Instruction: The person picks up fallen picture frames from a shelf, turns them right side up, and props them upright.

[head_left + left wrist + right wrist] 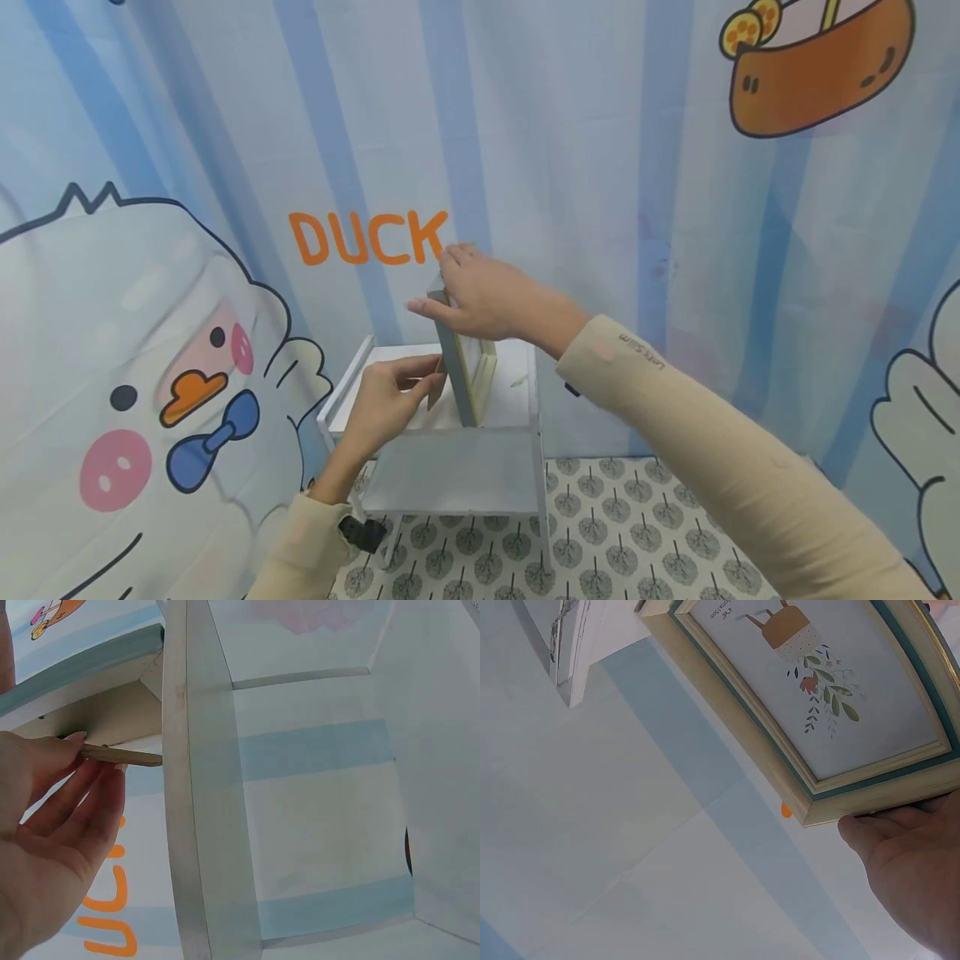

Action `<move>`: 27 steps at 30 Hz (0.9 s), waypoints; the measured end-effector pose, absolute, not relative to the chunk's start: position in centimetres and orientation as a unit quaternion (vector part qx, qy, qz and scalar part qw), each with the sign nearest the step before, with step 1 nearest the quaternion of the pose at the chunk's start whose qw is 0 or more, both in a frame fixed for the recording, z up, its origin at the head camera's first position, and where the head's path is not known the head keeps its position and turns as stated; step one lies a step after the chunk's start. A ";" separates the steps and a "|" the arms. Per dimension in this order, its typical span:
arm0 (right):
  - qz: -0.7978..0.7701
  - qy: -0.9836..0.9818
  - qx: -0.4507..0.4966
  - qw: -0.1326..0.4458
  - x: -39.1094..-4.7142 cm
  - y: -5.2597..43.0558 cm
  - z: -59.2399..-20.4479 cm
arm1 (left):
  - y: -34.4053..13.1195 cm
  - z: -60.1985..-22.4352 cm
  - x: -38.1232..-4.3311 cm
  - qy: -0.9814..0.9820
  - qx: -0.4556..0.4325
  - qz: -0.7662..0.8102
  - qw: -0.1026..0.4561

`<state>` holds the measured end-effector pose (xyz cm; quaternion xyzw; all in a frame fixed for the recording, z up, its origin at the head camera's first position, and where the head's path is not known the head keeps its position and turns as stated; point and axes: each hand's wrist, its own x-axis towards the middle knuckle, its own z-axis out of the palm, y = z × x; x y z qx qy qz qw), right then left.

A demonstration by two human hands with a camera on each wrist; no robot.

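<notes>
A photo frame [459,371] with a cream and teal border stands upright on a small white shelf stand, seen nearly edge-on in the head view. Its front, holding a print of flowers and a basket, faces the right wrist camera. Behind it, my left hand [386,404] pinches the frame's flat brown back leg [124,755] between thumb and fingers; the leg angles out from the back. Over the top edge lies my right hand [487,296], fingers fairly straight and thumb stretched toward the back side. In the right wrist view its fingers touch the frame's border [870,806].
The white shelf stand [450,471] has raised side rails and a lower shelf. Close behind hangs a blue-striped curtain [570,208] with cartoon ducks and orange lettering. A tree-patterned floor covering [622,525] lies below.
</notes>
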<state>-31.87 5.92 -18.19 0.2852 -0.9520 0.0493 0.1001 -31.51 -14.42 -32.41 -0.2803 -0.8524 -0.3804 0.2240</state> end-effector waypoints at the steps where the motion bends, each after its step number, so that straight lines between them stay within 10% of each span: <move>1: 0.051 -0.952 0.285 0.100 -31.9 5.9 -18.2 | -14.5 -32.4 -31.6 -0.853 -0.280 -0.379 0.225; 27: 0.059 -0.944 0.304 0.111 -33.4 2.0 -19.1 | -18.2 -32.2 -32.6 -0.869 -0.257 -0.350 0.238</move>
